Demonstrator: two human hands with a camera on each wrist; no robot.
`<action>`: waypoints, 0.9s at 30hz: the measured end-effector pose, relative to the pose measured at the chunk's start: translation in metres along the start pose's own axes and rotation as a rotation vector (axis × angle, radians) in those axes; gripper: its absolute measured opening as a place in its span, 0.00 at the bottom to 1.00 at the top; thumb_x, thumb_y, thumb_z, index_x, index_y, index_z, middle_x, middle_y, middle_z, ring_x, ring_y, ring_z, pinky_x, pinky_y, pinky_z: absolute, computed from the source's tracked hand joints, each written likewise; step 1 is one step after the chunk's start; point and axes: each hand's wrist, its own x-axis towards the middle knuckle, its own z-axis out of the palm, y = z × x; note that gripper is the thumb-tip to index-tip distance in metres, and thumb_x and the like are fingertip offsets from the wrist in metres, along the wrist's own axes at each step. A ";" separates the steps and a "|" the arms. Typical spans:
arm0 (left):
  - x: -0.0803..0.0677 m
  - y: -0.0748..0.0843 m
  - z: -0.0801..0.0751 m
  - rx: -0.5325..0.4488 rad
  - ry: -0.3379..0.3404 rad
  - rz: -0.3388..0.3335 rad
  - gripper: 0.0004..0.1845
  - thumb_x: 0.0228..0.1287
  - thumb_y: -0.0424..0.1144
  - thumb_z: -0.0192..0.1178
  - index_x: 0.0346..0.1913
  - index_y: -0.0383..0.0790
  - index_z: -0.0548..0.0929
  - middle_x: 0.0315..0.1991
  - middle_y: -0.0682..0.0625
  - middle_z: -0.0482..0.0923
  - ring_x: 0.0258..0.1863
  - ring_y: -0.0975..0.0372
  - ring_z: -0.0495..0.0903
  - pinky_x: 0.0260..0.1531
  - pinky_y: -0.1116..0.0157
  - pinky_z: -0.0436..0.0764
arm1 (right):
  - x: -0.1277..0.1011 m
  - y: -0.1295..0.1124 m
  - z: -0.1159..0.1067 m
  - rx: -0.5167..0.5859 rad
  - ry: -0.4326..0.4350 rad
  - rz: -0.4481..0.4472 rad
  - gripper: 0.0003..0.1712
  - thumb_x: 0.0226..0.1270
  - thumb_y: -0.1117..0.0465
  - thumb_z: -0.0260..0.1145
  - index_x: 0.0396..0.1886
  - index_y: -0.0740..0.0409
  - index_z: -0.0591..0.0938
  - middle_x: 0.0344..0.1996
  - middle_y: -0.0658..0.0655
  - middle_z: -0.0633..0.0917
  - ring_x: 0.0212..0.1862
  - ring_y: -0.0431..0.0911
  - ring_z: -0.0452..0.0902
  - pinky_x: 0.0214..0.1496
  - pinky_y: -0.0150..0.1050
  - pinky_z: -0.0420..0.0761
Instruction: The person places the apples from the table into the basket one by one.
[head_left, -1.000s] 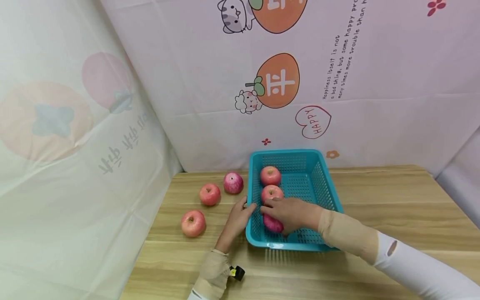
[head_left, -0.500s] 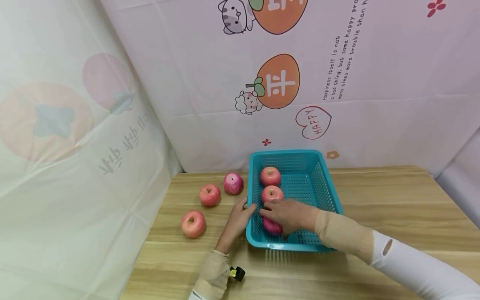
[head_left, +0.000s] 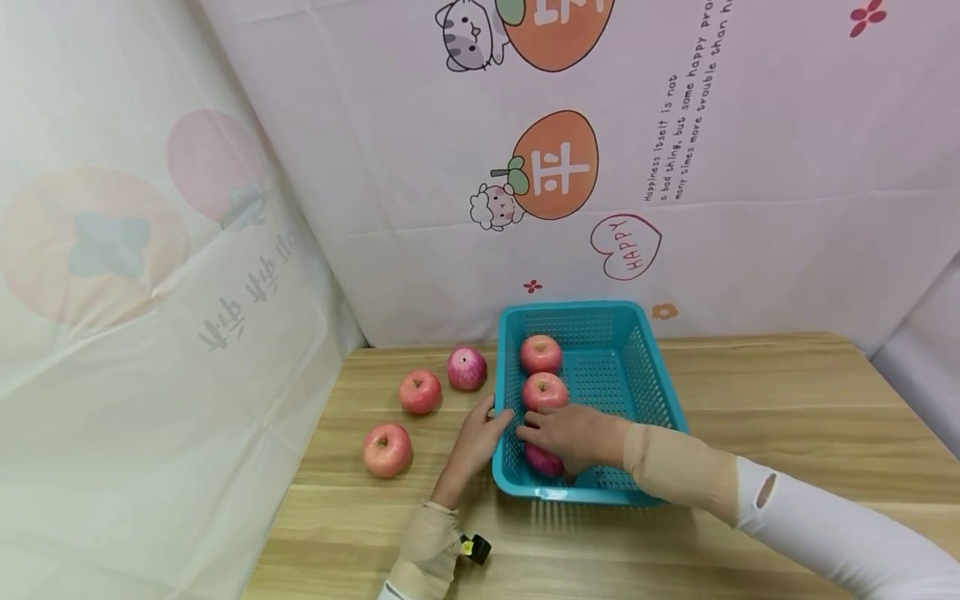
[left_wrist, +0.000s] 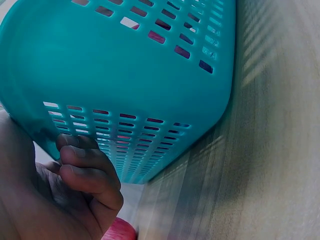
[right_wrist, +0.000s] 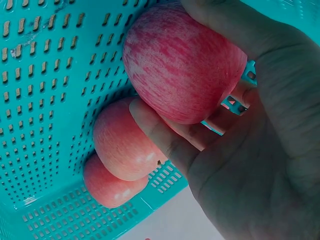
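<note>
We are holding a striped red apple (right_wrist: pixel 182 62) in our right hand (head_left: pixel 573 435), with the fingers and thumb curling round it, low inside the teal basket (head_left: pixel 652 392) at its near left corner. In the right wrist view the apple is sitting in the palm, just above the perforated floor, and it is lying next to two more apples in the basket: the middle apple (head_left: pixel 544 391) and the far apple (head_left: pixel 541 353), which are lining up along the left wall. Our left hand (head_left: pixel 476 439) is resting against the outside of the basket's left wall, its fingers (left_wrist: pixel 87 167) bending loosely against the plastic near the rim; they are touching the wall rather than closing round it. The basket is standing on the wooden worktop (head_left: pixel 787 400). To its left three loose apples are lying on the worktop, well apart from one another: a near apple (head_left: pixel 387 449), a second apple (head_left: pixel 420 392) and a darker apple (head_left: pixel 467 368) closest to the basket.
</note>
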 end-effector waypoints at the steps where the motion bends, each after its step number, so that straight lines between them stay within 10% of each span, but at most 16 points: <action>1: 0.000 0.000 0.000 0.000 0.000 -0.001 0.24 0.80 0.45 0.54 0.72 0.39 0.78 0.64 0.35 0.82 0.45 0.52 0.89 0.40 0.54 0.91 | 0.000 0.000 0.000 -0.001 -0.001 0.001 0.49 0.47 0.43 0.90 0.68 0.42 0.74 0.58 0.51 0.81 0.55 0.45 0.80 0.59 0.46 0.88; 27: 0.001 -0.003 0.000 0.016 0.005 -0.014 0.22 0.80 0.45 0.54 0.69 0.40 0.79 0.59 0.38 0.84 0.43 0.54 0.89 0.40 0.56 0.91 | 0.001 0.000 0.000 0.011 -0.015 0.009 0.49 0.47 0.43 0.89 0.67 0.42 0.74 0.60 0.51 0.80 0.56 0.45 0.78 0.61 0.46 0.87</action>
